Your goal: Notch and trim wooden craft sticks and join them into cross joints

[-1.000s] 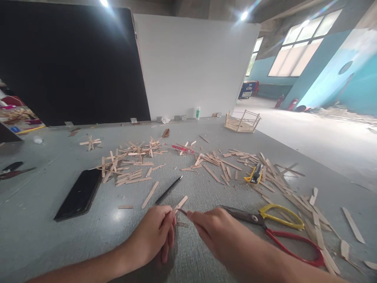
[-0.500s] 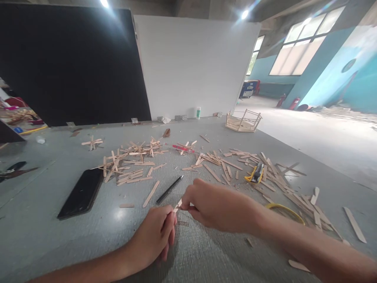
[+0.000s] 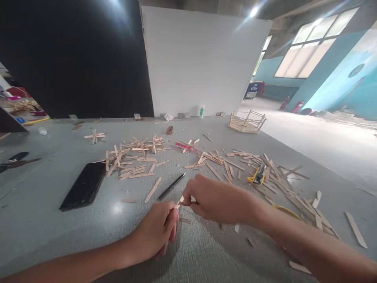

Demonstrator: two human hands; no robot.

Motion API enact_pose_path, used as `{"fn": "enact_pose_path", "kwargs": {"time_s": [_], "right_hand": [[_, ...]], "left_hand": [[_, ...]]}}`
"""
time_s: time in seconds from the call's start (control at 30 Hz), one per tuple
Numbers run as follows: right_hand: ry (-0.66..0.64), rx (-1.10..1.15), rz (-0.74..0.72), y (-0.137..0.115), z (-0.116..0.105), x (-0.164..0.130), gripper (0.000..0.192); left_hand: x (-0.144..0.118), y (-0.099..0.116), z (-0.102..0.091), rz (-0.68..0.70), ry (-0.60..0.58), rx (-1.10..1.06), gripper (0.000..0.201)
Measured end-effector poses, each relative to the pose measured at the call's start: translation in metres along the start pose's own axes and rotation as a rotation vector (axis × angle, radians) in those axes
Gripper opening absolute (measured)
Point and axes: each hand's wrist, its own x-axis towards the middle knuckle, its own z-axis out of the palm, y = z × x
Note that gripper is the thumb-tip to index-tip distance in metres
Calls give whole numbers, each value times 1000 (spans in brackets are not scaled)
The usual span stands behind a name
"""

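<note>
Low over the grey tabletop, my left hand [image 3: 160,230] is closed around the lower end of a wooden craft stick [image 3: 178,204]. My right hand [image 3: 203,196] pinches the stick's upper part, its fingertips close to my left thumb; whether something small is also in that pinch is hidden. Just beyond my hands lie a black pen [image 3: 172,186] and a loose craft stick [image 3: 153,190]. A short stick piece [image 3: 185,221] rests on the table beside my left fingers.
Scattered craft sticks [image 3: 138,171] spread across the table. A black phone [image 3: 82,186] lies at left, a yellow utility knife [image 3: 259,174] at right. Farther back stand a stick frame [image 3: 247,122] and a small white-and-green bottle [image 3: 202,111], before a white panel [image 3: 203,63].
The view has shifted slightly, so things sit a little to the right. Both hands keep hold of the craft stick, and a small stick piece now shows below my right forearm.
</note>
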Motion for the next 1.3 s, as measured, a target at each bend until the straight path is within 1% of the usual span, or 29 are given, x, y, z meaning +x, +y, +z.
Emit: {"fn": "enact_pose_path", "kwargs": {"time_s": [0.07, 0.1, 0.17, 0.2, 0.27, 0.33, 0.37, 0.43, 0.5, 0.53, 0.63, 0.7, 0.77, 0.87, 1.0, 1.1, 1.13, 1.2, 1.23, 1.3], "right_hand": [[-125, 25, -9, 1, -18, 18, 22], [-174, 39, -13, 1, -23, 24, 22], [-194, 65, 3, 2, -24, 24, 21], [-175, 76, 24, 3, -20, 19, 22], [-103, 94, 79, 4, -4, 2, 24], [-26, 114, 122, 7, 17, -17, 26], [36, 151, 131, 8, 27, -26, 27], [117, 188, 138, 12, 46, -38, 27], [126, 205, 130, 14, 55, -43, 27], [132, 205, 124, 14, 56, -44, 27], [118, 88, 85, 11, 46, -41, 30], [74, -21, 41, 9, 34, -36, 31], [25, -76, -13, 7, 22, -28, 31], [-49, -126, -90, 5, 6, -8, 29], [-136, -158, -141, 2, -13, 22, 45], [-146, -154, -140, 0, -17, 27, 48], [-131, -149, -132, -1, -14, 23, 45], [-77, -119, -114, -1, 0, 8, 39], [-43, -98, -96, -1, 10, -2, 34], [45, 24, -83, -2, 33, -22, 27]], "left_hand": [[0, 2, -1, 5, -3, 2, 29], [0, 2, -1, 6, -4, 2, 28], [0, 3, -1, 1, -6, -2, 29], [0, 3, -1, -3, -6, -5, 29], [-1, 2, 0, -10, -5, -15, 31], [0, 1, 1, -17, -6, -27, 33], [0, 0, 1, -18, -6, -29, 35], [1, 0, 1, -13, -6, -27, 38], [2, 0, 1, -13, -5, -25, 39], [2, 0, 2, -15, -4, -25, 38], [3, -3, 2, -27, -6, -26, 38], [4, -5, 2, -30, -3, -21, 36], [3, -6, 2, -28, 1, -13, 33], [1, -4, 1, -13, 5, 4, 30], [-1, 0, 0, -5, 6, 14, 25], [-1, -1, 0, -6, 5, 10, 24], [-1, -2, 1, -7, 7, 7, 25], [1, -3, 2, -10, 11, -6, 28], [2, -4, 2, -12, 13, -16, 29], [3, -5, 3, -14, 11, -34, 32]]}}
